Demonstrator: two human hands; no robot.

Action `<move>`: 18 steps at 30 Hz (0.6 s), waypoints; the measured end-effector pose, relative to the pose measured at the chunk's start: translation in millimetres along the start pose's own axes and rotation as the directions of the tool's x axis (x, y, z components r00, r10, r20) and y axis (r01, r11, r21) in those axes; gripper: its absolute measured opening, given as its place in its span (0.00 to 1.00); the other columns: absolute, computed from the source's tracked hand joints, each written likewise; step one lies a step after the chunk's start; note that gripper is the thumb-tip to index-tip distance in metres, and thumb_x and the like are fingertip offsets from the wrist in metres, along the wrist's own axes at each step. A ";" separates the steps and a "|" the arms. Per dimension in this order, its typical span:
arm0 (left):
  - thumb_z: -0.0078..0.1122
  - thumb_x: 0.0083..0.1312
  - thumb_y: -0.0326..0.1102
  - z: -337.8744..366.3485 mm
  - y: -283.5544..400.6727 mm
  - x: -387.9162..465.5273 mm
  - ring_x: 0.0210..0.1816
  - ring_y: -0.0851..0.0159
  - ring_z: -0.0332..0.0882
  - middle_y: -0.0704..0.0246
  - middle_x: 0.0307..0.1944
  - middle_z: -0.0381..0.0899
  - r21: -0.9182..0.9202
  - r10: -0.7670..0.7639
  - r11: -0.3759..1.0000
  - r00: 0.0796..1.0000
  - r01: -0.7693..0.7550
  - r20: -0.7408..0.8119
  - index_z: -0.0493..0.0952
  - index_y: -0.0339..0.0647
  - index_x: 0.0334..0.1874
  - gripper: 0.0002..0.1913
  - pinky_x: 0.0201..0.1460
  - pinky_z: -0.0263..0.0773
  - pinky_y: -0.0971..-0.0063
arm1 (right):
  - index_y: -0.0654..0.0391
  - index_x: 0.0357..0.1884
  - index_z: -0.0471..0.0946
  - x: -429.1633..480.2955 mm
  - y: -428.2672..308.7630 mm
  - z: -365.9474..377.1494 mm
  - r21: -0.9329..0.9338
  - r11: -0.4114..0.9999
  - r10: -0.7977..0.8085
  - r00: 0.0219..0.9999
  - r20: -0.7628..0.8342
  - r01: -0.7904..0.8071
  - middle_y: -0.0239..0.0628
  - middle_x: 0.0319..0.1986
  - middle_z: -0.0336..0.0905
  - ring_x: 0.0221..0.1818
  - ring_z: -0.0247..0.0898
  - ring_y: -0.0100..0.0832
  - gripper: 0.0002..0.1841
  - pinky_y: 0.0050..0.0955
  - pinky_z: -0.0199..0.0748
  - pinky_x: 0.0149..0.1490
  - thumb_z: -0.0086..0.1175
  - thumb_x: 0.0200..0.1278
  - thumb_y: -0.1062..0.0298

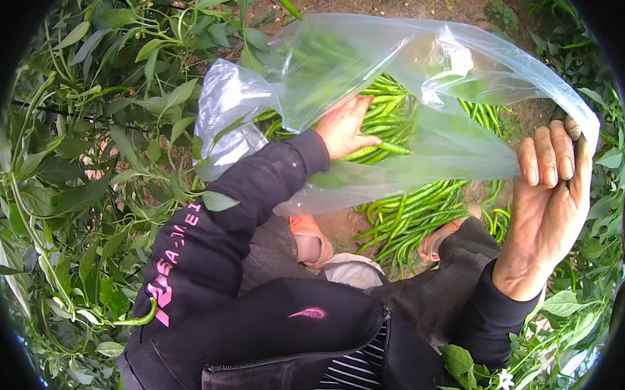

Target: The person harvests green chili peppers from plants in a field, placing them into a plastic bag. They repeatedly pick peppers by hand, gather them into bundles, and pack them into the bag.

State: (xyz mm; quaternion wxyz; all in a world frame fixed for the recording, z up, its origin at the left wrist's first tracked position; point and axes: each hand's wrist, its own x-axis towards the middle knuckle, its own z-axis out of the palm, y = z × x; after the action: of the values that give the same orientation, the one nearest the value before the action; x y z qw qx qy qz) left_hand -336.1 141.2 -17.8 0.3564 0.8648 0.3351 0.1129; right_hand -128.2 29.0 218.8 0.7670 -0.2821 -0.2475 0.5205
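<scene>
A large clear plastic bag (238,95) spreads in front of me, its mouth facing me. Long green chili peppers (392,112) lie in a heap inside it. My left hand (345,126) reaches into the mouth and rests on these peppers, thumb apart from the fingers. On the right, my right hand (552,163) grips the bag's edge and draws the film taut and raised. More green chili peppers (413,220) are piled on the ground between my feet, below the bag; the film blurs part of the heap.
Leafy pepper plants (95,149) crowd the left side, and further plants (604,218) line the right. Bare soil (363,1) shows beyond the bag. My orange shoe (310,237) stands close to the loose pile. A pale cloth-like item (353,270) lies between my legs.
</scene>
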 end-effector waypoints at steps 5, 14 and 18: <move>0.70 0.52 0.45 -1.5 -23.1 -26.1 0.51 0.49 0.71 0.52 0.50 0.70 0.396 0.155 0.901 0.984 -0.175 0.083 0.62 0.35 0.66 0.41 0.54 0.69 0.60 | 0.63 0.46 0.70 0.2 3.6 -3.2 -0.019 1.000 0.013 1.000 0.005 -0.013 0.25 0.23 0.58 0.24 0.52 0.22 0.13 0.23 0.56 0.31 0.40 0.75 0.63; 0.63 0.57 0.35 11.6 -23.1 -19.3 0.54 0.50 0.71 0.56 0.52 0.71 0.317 0.069 0.948 0.990 -0.026 -0.124 0.66 0.40 0.63 0.30 0.52 0.70 0.60 | 0.61 0.44 0.70 -2.6 0.0 -4.2 -0.055 0.998 0.020 1.000 -0.016 -0.021 0.25 0.23 0.57 0.24 0.51 0.21 0.12 0.23 0.55 0.31 0.40 0.76 0.63; 0.63 0.57 0.36 3.8 -13.1 -23.5 0.57 0.49 0.69 0.54 0.55 0.69 0.390 0.212 0.911 0.964 -0.135 -0.162 0.66 0.39 0.63 0.31 0.58 0.66 0.58 | 0.65 0.45 0.69 -3.1 0.0 -7.6 -0.039 0.999 0.022 0.999 -0.023 -0.023 0.27 0.23 0.57 0.24 0.50 0.21 0.12 0.22 0.53 0.31 0.40 0.75 0.65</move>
State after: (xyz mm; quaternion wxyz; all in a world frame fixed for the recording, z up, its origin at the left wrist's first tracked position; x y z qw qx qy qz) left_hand -358.6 130.5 -28.6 0.1371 0.9276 0.3062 0.1645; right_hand -124.1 24.8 213.1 0.7580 -0.3058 -0.2458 0.5210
